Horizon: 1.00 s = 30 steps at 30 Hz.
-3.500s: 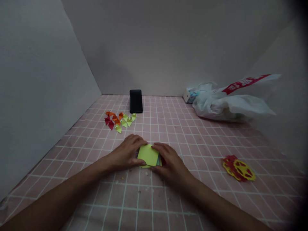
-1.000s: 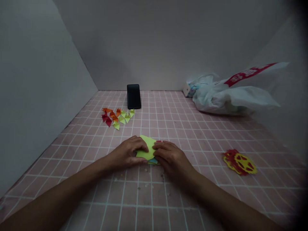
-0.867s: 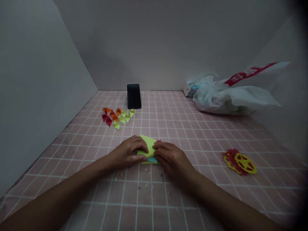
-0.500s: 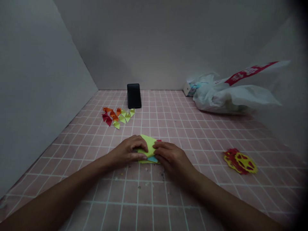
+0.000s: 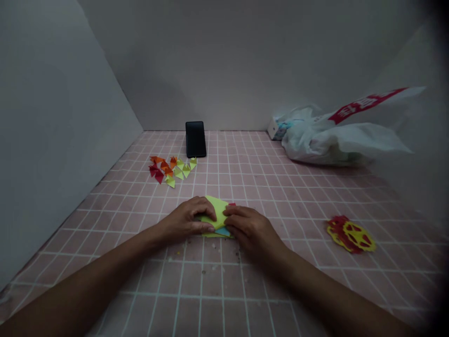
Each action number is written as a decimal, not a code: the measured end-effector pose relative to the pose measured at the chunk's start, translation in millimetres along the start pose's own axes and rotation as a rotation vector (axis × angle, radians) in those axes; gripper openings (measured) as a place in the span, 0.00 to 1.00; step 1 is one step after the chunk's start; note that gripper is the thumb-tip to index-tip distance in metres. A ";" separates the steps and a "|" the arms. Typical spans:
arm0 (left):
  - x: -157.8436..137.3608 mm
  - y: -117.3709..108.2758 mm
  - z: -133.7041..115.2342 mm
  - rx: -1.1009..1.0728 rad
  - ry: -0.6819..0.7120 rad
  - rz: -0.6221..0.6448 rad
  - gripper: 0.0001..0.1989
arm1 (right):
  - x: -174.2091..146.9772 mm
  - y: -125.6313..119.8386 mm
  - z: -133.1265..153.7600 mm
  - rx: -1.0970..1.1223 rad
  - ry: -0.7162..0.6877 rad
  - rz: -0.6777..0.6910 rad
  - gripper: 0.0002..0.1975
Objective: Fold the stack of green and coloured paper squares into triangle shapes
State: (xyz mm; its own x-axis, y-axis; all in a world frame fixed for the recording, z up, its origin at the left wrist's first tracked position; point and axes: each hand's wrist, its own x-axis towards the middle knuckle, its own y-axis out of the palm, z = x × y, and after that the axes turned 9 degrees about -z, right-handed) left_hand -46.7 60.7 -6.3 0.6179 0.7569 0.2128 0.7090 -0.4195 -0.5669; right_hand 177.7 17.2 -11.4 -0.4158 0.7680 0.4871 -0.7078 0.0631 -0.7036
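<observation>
Between my two hands, near the middle of the table, lies a folded sheet of yellow paper (image 5: 218,207). Blue paper (image 5: 223,231) shows beneath its lower edge, and a bit of red paper (image 5: 232,204) peeks out at the upper right. My left hand (image 5: 191,216) grips the yellow paper at its left side, thumb low and fingers curled over the top. From the right, my right hand (image 5: 250,227) has its fingers closed on the paper's right edge. The right thumb is hidden from sight.
Small folded paper pieces in red, orange and yellow (image 5: 168,169) lie at the back left. Behind them a black phone (image 5: 195,139) leans upright. Red and yellow paper cut-outs (image 5: 351,235) rest at the right. A white plastic bag (image 5: 326,142) and a box (image 5: 276,129) sit at the back right.
Almost nothing differs. Both hands keep their hold on the yellow paper, and the whole view has shifted very slightly.
</observation>
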 end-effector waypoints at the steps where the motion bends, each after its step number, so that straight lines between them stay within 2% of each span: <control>1: 0.1 -0.1 0.0 0.003 -0.002 0.000 0.06 | -0.1 0.0 -0.1 -0.002 -0.002 0.001 0.10; 8: 0.3 1.3 -2.8 0.025 0.025 -0.012 0.03 | -1.9 -0.1 -0.9 0.014 0.021 0.020 0.09; 15: -1.0 6.9 -14.5 0.104 0.076 -0.108 0.04 | 1.8 -1.1 1.5 0.106 0.073 0.003 0.09; 20: -1.6 4.5 -13.7 0.085 0.081 -0.032 0.02 | 0.0 -0.4 -1.3 0.104 0.071 0.015 0.08; 24: -2.6 4.2 -9.6 0.214 0.149 0.056 0.15 | -0.9 0.0 -1.3 0.106 0.078 0.028 0.09; 30: -4.5 7.3 -8.7 0.267 0.178 0.049 0.10 | 0.5 -1.6 1.9 0.109 0.082 0.040 0.09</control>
State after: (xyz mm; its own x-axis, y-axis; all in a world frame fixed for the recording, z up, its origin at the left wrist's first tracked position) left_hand -41.4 49.9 -4.5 0.7157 0.6295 0.3026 0.5772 -0.2891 -0.7637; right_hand 177.5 16.3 -9.0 -0.4004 0.8180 0.4129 -0.7510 -0.0348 -0.6593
